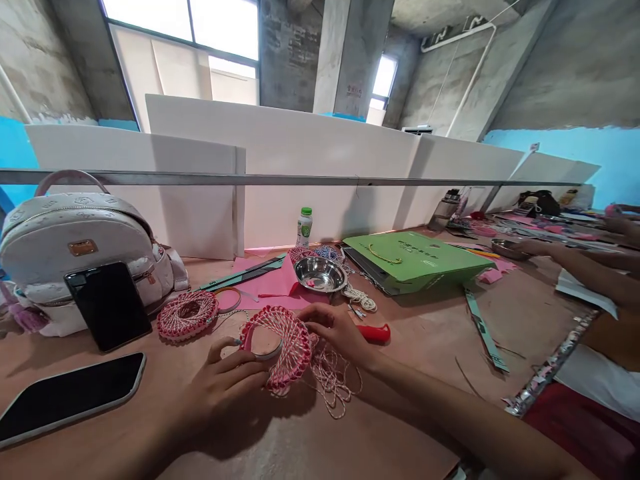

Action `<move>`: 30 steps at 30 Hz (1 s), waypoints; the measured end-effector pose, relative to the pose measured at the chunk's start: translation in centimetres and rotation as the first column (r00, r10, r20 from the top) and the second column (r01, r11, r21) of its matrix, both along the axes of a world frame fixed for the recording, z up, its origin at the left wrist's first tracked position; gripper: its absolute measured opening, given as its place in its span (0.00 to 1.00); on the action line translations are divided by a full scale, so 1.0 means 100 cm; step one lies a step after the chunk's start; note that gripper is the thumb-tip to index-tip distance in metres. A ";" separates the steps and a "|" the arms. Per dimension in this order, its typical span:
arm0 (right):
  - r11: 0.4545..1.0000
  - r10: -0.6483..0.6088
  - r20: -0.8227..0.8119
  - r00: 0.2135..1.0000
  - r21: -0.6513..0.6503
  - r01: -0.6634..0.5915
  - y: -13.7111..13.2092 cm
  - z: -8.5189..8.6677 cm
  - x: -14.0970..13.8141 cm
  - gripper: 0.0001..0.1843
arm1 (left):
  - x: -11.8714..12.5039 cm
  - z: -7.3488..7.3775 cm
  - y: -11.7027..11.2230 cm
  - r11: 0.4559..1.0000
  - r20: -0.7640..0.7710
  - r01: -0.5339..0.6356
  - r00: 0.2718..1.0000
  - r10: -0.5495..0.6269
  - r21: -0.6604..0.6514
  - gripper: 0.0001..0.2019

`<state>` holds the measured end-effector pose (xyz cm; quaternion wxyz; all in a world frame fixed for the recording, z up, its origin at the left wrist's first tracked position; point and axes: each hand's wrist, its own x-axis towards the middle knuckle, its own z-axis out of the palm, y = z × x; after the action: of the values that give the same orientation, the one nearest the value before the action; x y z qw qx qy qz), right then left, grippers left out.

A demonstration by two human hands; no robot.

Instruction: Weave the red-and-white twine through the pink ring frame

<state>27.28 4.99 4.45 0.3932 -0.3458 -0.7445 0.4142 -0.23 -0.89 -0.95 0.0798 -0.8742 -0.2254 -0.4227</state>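
Note:
My left hand point(227, 373) is closed round the left and lower side of a ring wound with red and white cord point(295, 347). A plain stretch of the ring's inner band shows near those fingers. At the ring's upper right edge, my right hand point(337, 330) pinches with thumb and finger; what lies between the fingertips is too small to tell, though cord seems to run there. Loose pink and white cord point(333, 383) hangs in loops below that hand onto the table. A similar cord-wound ring point(188, 315) lies to the left, beside a bare hoop point(229, 300).
Behind my hands stand a steel bowl point(320, 275), a small green-capped bottle point(305, 228) and a green paper bag point(420, 259). A red-handled tool point(375, 333) lies right. Two phones, one leaning point(107, 307), one flat point(70, 397), and a white backpack point(75, 227) occupy the left. Another person's arm point(575, 263) reaches in right.

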 end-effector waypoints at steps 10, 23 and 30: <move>0.996 0.091 -0.015 0.996 -0.022 -0.091 -0.005 -0.002 -0.007 0.10 | -0.004 -0.009 0.002 1.000 -0.005 -0.026 1.000 0.026 -0.017 0.13; 0.983 -0.113 0.157 0.981 0.162 0.088 -0.011 0.016 -0.007 0.01 | 0.005 0.011 -0.011 0.996 0.048 -0.075 0.996 0.073 0.043 0.12; 0.990 -0.086 0.109 0.990 0.117 0.073 -0.020 0.010 -0.006 0.17 | 0.008 0.013 -0.011 0.997 0.042 -0.082 0.996 0.082 0.001 0.13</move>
<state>26.64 2.99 5.49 0.3852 -0.3756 -0.7736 0.3348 0.59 -1.97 0.32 0.0934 -0.8550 -0.2622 -0.4377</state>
